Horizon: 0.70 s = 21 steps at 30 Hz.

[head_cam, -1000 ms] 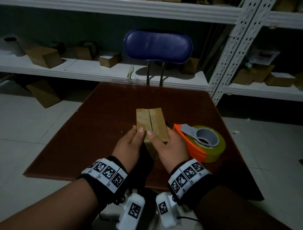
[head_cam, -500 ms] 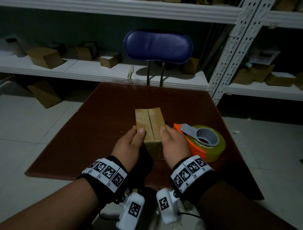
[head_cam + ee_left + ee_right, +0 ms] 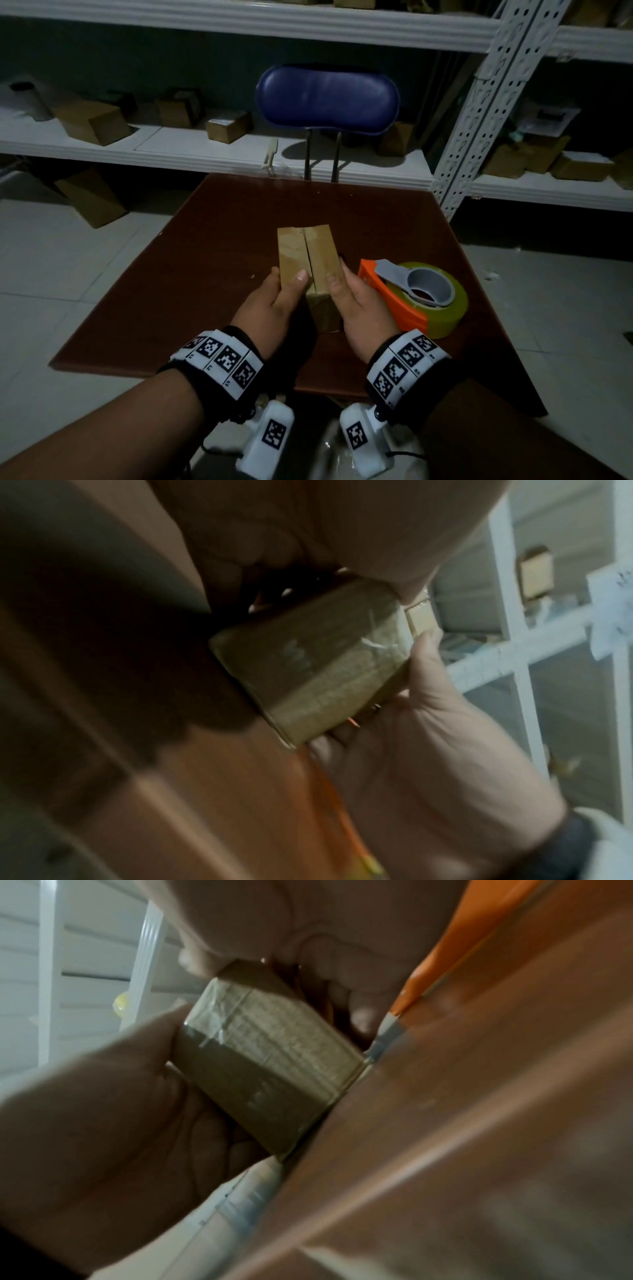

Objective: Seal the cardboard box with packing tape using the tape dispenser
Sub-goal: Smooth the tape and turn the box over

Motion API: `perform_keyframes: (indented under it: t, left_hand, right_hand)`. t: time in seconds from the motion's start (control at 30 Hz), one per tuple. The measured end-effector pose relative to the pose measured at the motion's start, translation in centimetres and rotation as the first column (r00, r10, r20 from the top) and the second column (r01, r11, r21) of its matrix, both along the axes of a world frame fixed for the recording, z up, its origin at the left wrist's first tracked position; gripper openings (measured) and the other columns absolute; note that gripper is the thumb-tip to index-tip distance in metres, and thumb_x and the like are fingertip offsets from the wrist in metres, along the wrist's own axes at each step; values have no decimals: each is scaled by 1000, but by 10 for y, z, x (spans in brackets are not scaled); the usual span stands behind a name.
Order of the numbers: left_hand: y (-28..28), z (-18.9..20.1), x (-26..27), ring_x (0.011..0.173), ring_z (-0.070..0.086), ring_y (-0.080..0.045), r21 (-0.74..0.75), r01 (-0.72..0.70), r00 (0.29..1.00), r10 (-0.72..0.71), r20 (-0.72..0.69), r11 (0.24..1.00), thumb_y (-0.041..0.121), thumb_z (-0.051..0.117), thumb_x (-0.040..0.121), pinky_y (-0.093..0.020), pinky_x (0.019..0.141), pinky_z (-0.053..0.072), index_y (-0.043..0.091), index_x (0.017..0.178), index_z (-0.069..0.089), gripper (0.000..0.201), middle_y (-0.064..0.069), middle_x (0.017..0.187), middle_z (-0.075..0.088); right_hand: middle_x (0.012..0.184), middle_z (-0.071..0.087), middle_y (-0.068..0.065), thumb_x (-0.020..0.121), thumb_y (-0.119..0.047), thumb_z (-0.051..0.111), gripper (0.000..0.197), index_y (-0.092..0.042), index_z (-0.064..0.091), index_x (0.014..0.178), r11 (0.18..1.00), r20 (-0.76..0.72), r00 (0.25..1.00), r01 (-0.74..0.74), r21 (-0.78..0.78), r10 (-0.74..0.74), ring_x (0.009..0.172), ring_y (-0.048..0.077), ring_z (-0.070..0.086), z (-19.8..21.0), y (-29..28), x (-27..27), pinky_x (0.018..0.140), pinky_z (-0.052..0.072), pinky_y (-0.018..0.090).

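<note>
Cardboard box [image 3: 310, 260] sits mid-desk [image 3: 205, 274], flaps closed, centre seam untaped on top. Left hand [image 3: 274, 305] grips box's near left side, thumb on top flap. Right hand [image 3: 356, 305] grips near right side, thumb on top edge. Tape dispenser [image 3: 414, 298], orange w/ yellowish roll, lies just right of right hand.

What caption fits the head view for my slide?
Both hands, left hand and right hand, hold cardboard box beside tape dispenser.
</note>
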<state>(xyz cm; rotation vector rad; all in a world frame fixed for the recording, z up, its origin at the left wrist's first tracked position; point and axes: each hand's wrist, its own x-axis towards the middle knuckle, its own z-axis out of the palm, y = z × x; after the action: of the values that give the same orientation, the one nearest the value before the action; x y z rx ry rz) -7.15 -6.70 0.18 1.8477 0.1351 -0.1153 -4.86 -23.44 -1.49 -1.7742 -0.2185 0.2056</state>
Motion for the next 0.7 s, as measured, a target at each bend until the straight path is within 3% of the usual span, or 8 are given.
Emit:
perform_keyframes:
  t: [0.1, 0.17, 0.27, 0.4, 0.57, 0.7]
  left_hand:
    - [4, 13, -2, 113, 60, -6, 121, 79, 996, -82, 19, 990, 82, 46, 78, -32, 102, 45, 25, 139, 50, 84, 15, 124, 62]
    - [7, 22, -4, 99, 58, 0, 163, 104, 994, -105, 1, 981, 70, 51, 76, -23, 89, 44, 30, 130, 50, 68, 24, 108, 58]
    - [12, 27, -3, 93, 57, 4, 191, 132, 991, -135, 1, 973, 60, 58, 74, -17, 81, 44, 29, 133, 50, 68, 24, 106, 57]
    - [16, 27, 0, 80, 53, 18, 251, 138, 990, -139, -12, 958, 42, 69, 83, -3, 66, 43, 28, 129, 51, 51, 33, 95, 51]
    - [15, 29, -1, 87, 53, 15, 327, 173, 983, -181, -7, 929, 40, 68, 85, 2, 65, 40, 22, 137, 50, 57, 34, 95, 48]
    - [14, 29, 1, 97, 52, 4, 366, 188, 979, -204, 5, 911, 42, 69, 84, 2, 66, 38, 20, 140, 48, 64, 24, 106, 50]
  right_hand:
    - [135, 64, -12, 93, -69, 47, 67, -38, 37, 152, 998, 25, 998, -58, -39, 59, 121, 6, 62, -1, -7, 2, 105, 50, 42]
    - [138, 62, -12, 89, -73, 49, 78, -35, 31, 155, 994, 35, 995, -86, -64, 88, 123, 4, 60, -1, -11, 4, 106, 49, 41]
    - [143, 57, -10, 80, -81, 52, 96, -31, 26, 158, 991, 34, 994, -103, -84, 106, 126, 5, 57, -1, -15, 8, 107, 49, 40]
    - [150, 50, -10, 75, -82, 58, 104, -29, 24, 159, 990, 8, 992, -126, -62, 126, 134, 5, 50, -1, -17, 12, 111, 45, 40]
    - [155, 44, -13, 79, -71, 64, 100, -29, 22, 159, 986, 4, 987, -157, -50, 158, 139, 1, 44, 0, -22, 8, 115, 41, 39]
    - [153, 47, -12, 88, -52, 68, 87, -31, 22, 159, 988, 3, 990, -143, -65, 143, 138, 5, 46, -3, -24, 5, 113, 44, 41]
